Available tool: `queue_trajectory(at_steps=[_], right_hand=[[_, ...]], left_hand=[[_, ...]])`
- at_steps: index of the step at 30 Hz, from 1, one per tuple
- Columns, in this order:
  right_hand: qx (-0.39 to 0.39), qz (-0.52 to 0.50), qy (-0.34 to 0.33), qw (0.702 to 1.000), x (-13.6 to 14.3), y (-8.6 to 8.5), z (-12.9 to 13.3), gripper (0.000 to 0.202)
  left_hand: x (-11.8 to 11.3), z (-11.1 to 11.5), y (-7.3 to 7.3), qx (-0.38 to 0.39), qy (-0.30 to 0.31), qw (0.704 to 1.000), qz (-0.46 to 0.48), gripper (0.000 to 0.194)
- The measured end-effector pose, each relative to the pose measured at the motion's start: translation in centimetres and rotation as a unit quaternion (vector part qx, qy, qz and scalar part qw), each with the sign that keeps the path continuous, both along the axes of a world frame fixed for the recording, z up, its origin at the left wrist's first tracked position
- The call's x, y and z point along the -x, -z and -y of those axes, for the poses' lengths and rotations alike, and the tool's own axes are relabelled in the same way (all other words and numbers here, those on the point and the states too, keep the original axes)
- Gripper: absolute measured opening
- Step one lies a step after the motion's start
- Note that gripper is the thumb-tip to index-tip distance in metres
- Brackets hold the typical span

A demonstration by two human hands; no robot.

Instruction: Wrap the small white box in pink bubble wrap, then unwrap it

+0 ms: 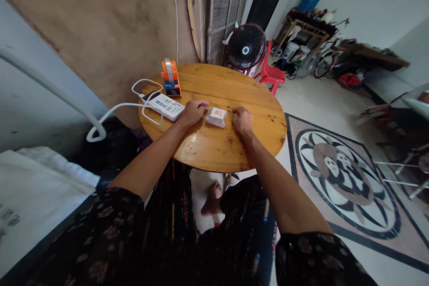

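A small white box with a reddish print, in a clear plastic wrapper (216,117), lies on the round wooden table (214,152) between my two hands. My left hand (195,112) rests on the table just left of it, fingers curled in, with nothing seen in them. On the other side, my right hand (242,119) lies on the wood as a loose fist, a small gap away from the box. Left of my left hand is a white power strip (167,106) with a cable. Behind that stands an orange tape dispenser (171,77) with a roll of clear tape.
A black fan (246,47) and a red plastic chair (271,71) stand past the table's far edge. A wooden panel (110,13) borders the left side. The white cable (120,106) loops over the table's left edge. A panda floor pattern (345,178) lies to the right.
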State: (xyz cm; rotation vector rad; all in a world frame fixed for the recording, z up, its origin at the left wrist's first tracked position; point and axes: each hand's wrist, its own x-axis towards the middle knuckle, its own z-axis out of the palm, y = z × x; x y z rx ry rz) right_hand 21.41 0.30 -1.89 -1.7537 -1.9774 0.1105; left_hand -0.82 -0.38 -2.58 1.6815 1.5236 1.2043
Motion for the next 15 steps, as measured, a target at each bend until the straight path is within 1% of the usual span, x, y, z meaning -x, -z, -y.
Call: queue_trajectory(at_steps=[7,10,15], right_hand=[[-0.007,-0.009,-0.001,1.0,-0.09,0.24,-0.33,0.037],[-0.013,-0.011,-0.001,1.0,-0.14,0.39,-0.35,0.037],[-0.01,-0.027,-0.003,1.0,-0.26,0.52,-0.35,0.036]], left_hand=[[-0.11,0.13,-0.36,0.006,0.001,1.0,0.011,0.038],[-0.08,-0.05,-0.09,0.011,0.002,1.0,0.013,0.039],[0.03,-0.39,0.36,-0.01,-0.007,1.0,0.002,0.037]])
